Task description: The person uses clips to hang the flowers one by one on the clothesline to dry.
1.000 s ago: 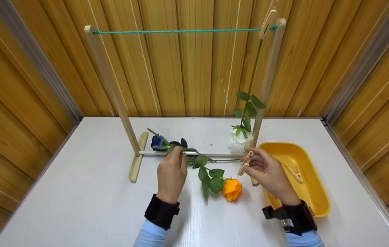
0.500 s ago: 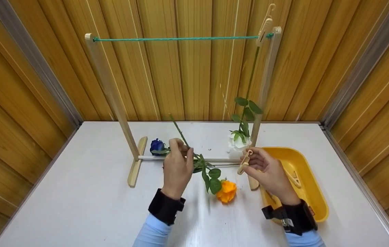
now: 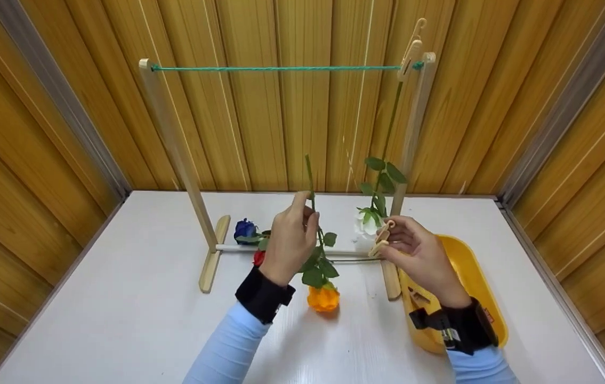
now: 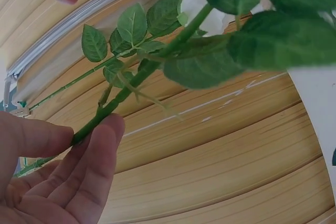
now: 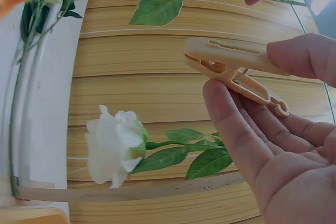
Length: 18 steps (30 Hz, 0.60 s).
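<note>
Between thumb and fingers, my left hand pinches the green stem of an orange rose, whose bloom points down near the tabletop. The stem's cut end sticks up above the fingers. My right hand holds a beige hooked clothespin by its handles, and the right wrist view shows its jaws closed on nothing. A white rose hangs upside down beside that hand, clipped by another clothespin to the green string. Behind my left hand lie a blue rose and a partly hidden red rose.
The string spans two wooden posts of a stand joined by a low white bar. At the right, under my right forearm, a yellow tray holds clothespins. Wood-patterned walls enclose the white table.
My left hand has lifted the orange rose's stem from lying among the others to nearly upright, moving right and up. My right hand keeps the clothespin in about the same place.
</note>
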Motion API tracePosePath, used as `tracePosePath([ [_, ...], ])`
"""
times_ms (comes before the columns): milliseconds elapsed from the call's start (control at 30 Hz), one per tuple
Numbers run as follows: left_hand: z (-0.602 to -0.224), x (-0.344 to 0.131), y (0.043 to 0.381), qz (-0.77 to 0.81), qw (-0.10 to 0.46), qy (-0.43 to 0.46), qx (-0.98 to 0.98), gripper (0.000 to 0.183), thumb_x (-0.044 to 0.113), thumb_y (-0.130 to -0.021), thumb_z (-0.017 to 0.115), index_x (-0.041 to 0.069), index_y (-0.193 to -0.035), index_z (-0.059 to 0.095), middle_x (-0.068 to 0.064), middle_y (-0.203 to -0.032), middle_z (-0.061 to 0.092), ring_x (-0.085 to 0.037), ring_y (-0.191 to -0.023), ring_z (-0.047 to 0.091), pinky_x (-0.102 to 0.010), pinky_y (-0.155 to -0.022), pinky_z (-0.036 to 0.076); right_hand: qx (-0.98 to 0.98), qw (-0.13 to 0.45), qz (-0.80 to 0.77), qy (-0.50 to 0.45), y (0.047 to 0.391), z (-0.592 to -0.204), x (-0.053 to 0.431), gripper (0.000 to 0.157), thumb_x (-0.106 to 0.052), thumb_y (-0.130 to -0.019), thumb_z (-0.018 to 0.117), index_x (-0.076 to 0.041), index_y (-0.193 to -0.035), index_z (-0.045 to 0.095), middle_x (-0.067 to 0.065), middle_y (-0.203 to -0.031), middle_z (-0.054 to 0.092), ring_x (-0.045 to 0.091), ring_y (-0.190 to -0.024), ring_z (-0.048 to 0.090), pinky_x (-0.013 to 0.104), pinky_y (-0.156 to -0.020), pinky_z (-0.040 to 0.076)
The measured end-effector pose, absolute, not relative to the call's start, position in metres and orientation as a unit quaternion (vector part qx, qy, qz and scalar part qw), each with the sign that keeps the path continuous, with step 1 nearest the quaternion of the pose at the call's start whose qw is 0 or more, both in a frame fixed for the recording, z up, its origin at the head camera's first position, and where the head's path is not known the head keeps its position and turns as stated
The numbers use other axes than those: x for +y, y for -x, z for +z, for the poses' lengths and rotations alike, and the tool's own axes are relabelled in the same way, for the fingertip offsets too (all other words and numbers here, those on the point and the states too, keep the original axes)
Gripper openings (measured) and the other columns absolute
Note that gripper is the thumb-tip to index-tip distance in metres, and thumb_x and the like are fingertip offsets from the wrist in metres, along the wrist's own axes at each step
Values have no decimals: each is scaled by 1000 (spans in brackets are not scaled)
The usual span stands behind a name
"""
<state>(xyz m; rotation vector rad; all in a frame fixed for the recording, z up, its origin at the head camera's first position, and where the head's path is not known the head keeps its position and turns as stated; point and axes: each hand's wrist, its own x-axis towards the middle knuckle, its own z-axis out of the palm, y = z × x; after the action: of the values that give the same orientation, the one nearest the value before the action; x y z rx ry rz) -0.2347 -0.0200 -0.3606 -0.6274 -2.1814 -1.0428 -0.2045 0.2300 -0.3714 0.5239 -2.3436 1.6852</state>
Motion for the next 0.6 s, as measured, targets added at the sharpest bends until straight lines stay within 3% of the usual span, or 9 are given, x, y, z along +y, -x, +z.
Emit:
tracePosePath([
  [267,-336,-9,254,-360,306,269,-839,15,-3,-99,61,-2,-112,55,-10,-72,63,-20,-61,60,-32,-55,51,-783,119,562,-239,225,-346,234,51,13,-88,72,10,-136,54,21,-112,68,10,-99,68,19,-88,56],
  [600,-301,3,282,-354,251,270,-860,4,0,-103,56,1,-103,52,1,-64,41,-15,-56,45,-24,-51,34,-799,154,510,-277,250,-288,237,46,7,-92,71,6,-136,57,18,-115,68,8,-100,66,18,-90,53],
])
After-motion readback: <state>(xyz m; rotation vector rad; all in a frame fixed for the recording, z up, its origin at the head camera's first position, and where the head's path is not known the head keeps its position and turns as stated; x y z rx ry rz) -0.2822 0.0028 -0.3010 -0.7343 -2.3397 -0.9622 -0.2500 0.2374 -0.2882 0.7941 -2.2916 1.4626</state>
